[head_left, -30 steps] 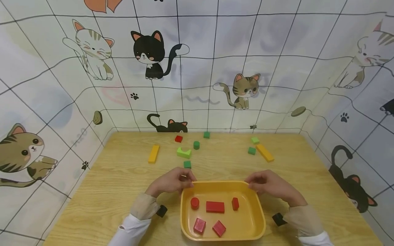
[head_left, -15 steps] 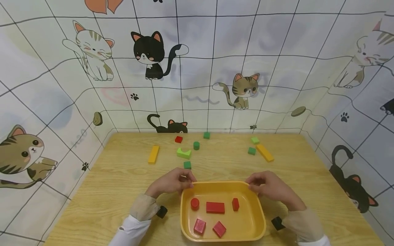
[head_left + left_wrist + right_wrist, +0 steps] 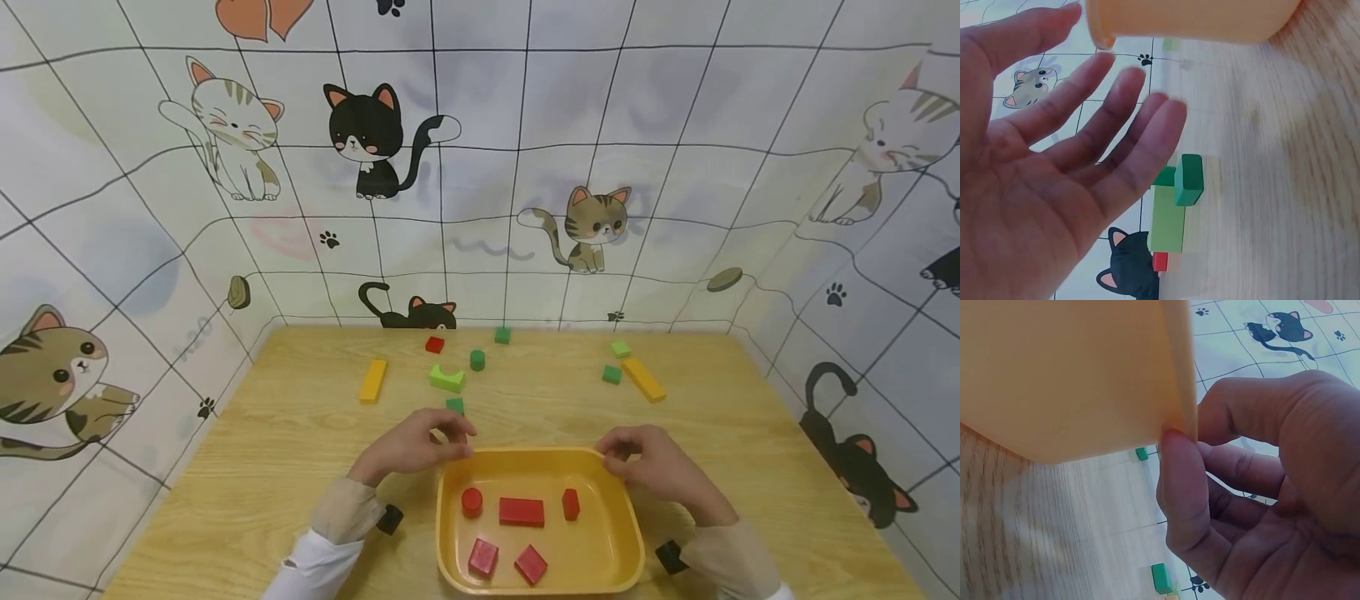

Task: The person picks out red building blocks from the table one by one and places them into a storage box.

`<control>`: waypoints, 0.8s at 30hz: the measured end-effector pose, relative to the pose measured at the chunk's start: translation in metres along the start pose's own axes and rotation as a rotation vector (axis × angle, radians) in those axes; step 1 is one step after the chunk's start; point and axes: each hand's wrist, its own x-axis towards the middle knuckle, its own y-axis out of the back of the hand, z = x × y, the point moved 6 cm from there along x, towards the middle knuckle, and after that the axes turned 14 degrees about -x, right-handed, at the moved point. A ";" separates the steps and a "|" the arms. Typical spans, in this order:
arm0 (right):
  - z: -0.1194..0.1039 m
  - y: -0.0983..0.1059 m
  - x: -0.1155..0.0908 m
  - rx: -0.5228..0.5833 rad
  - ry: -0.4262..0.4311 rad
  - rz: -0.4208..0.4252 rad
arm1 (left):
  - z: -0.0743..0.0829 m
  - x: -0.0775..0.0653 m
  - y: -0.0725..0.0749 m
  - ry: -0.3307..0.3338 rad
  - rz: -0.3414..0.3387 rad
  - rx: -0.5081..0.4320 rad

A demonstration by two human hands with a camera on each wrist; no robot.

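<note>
A yellow tray [image 3: 540, 590] lies near the table's front, holding several red blocks: a cylinder [image 3: 472, 502], a long brick [image 3: 521, 512], a narrow block [image 3: 571, 504] and two square-looking ones, left [image 3: 483, 558] and right [image 3: 531, 565]. By the tray's far left corner is my left hand [image 3: 416, 446]; the left wrist view shows its fingers [image 3: 1094, 125] spread and loosely bent, slightly apart from the rim [image 3: 1102, 39]. At the far right corner my right hand [image 3: 660, 467] pinches the rim [image 3: 1184, 381] between thumb and finger, as the right wrist view shows.
Beyond the tray are a green block [image 3: 455, 406], light green arch [image 3: 447, 379], green cylinder [image 3: 477, 360], red block [image 3: 435, 344] and yellow bar [image 3: 373, 382]. Another yellow bar [image 3: 643, 379] lies right, beside a green block [image 3: 612, 374]. A cat-patterned sheet [image 3: 480, 183] encloses the table.
My left fingers have loosened from the tray's rim and lifted slightly off it. The right hand stays at its corner. The head view has tilted up a little; tray and blocks look unmoved.
</note>
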 end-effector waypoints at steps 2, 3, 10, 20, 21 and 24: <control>0.001 0.000 0.000 0.000 -0.006 0.004 | 0.001 0.000 0.003 -0.005 0.037 -0.017; 0.001 0.000 0.000 0.000 -0.009 0.006 | 0.001 0.000 0.004 -0.005 0.062 -0.027; 0.002 -0.002 -0.001 0.015 0.036 0.009 | 0.009 -0.002 0.025 -0.058 0.289 -0.021; 0.001 -0.002 -0.001 0.026 0.065 0.012 | 0.026 0.005 0.055 -0.090 0.445 0.208; 0.001 -0.002 -0.001 0.022 0.064 0.012 | 0.025 0.007 0.058 -0.083 0.447 0.227; 0.002 -0.002 0.000 0.004 0.051 0.012 | 0.024 0.013 0.064 -0.082 0.456 0.299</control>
